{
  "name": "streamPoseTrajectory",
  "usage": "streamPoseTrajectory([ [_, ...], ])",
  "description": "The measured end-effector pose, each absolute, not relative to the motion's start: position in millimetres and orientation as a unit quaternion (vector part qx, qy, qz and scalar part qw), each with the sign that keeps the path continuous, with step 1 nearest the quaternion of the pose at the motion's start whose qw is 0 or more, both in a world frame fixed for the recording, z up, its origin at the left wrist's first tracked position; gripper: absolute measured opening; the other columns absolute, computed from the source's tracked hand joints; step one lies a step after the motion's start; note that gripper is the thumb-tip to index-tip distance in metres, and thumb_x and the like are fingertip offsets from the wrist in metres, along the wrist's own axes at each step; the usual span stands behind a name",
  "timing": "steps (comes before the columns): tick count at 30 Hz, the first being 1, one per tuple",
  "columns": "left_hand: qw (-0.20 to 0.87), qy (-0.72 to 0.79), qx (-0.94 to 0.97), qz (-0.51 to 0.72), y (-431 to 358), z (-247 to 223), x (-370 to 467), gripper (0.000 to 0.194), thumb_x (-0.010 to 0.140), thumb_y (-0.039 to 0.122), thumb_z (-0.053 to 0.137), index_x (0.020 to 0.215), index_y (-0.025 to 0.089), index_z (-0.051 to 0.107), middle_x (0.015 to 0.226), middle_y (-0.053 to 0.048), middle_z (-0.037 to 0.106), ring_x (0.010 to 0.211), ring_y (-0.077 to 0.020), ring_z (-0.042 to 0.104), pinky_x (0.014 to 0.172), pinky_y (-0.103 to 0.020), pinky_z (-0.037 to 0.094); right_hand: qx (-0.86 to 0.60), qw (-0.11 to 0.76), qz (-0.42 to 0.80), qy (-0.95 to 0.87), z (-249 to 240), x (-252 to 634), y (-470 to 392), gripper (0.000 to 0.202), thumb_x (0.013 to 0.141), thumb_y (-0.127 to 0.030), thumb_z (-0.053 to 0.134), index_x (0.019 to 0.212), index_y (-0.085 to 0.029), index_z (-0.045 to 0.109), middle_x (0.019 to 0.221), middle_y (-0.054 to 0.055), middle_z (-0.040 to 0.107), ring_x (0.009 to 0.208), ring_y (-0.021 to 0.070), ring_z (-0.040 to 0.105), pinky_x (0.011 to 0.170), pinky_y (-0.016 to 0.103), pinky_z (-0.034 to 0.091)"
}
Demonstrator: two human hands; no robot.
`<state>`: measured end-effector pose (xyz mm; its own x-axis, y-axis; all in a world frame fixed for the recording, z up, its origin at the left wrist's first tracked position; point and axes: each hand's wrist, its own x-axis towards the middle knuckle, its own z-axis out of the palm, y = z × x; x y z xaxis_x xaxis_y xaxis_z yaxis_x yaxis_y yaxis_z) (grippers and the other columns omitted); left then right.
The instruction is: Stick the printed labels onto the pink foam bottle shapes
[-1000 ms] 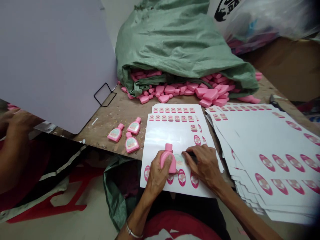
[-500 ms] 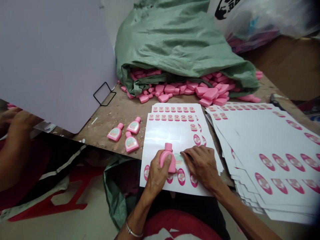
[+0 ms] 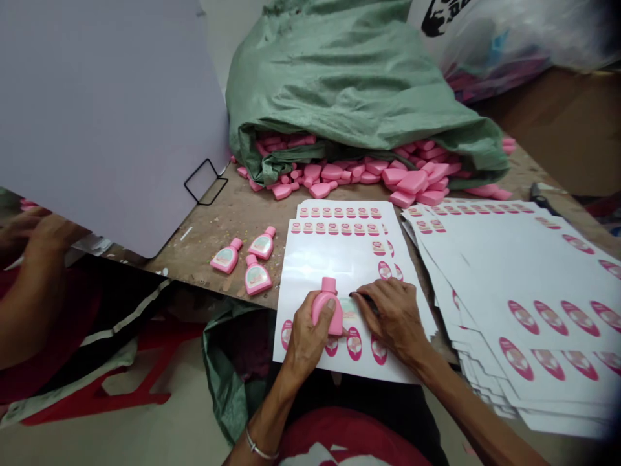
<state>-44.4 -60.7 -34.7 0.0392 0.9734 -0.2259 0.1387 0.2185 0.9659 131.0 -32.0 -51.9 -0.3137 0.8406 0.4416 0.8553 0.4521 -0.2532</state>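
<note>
My left hand [image 3: 305, 340] is wrapped round a pink bottle [image 3: 328, 307], thumb across its front and cap pointing away from me. No label shows on the bottle's visible face. Just right of it, the fingers of my right hand [image 3: 392, 320] are pinched at the edge of a pale green label [image 3: 350, 309]. A small dark spot or tip shows at those fingertips; I cannot make out what it is. Both hands are over a white sticker sheet [image 3: 320, 259] with pink oval and small square stickers. Three labelled pink bottles [image 3: 257, 277] lie to the left on the table.
A green sack [image 3: 349, 77] spills many pink bottles [image 3: 412, 181] across the back of the table [image 3: 194, 239]. More sticker sheets [image 3: 485, 265] are stacked at right. A large pale board [image 3: 111, 116] stands at left, with another person's arm [image 3: 36, 285] beyond its lower edge.
The whole scene has shifted slightly to the right in view. Both hands keep nearly the same pose, with the bottle and the label almost unmoved between them.
</note>
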Motion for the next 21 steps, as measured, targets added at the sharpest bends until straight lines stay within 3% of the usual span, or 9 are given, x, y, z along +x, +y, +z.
streamPoseTrajectory([
  [7,0.567,0.563,0.458,0.389,-59.5,-29.2,-43.2,0.039,0.087,0.050,0.048,0.106,0.018,0.058,0.084,-0.003,0.062,0.065,-0.0151,0.062,0.062,-0.027,0.054,-0.496,0.244,0.010,-0.833,-52.4,137.1,-26.2,0.018,0.090,-0.027,0.051,0.077,-0.020,0.061,0.069,0.003,0.058,0.073,0.0177,0.047,0.074,0.035,0.029],
  [21,0.588,0.562,0.430,0.392,-59.3,-28.3,-44.2,0.042,0.086,0.051,0.049,0.109,0.017,0.058,0.107,-0.010,0.066,0.071,-0.0172,0.068,0.053,-0.022,0.052,-0.477,0.353,0.054,-0.803,-43.0,139.7,-28.8,0.012,0.082,-0.031,0.062,0.078,-0.021,0.058,0.069,0.002,0.063,0.070,0.0179,0.054,0.073,0.035,0.036],
])
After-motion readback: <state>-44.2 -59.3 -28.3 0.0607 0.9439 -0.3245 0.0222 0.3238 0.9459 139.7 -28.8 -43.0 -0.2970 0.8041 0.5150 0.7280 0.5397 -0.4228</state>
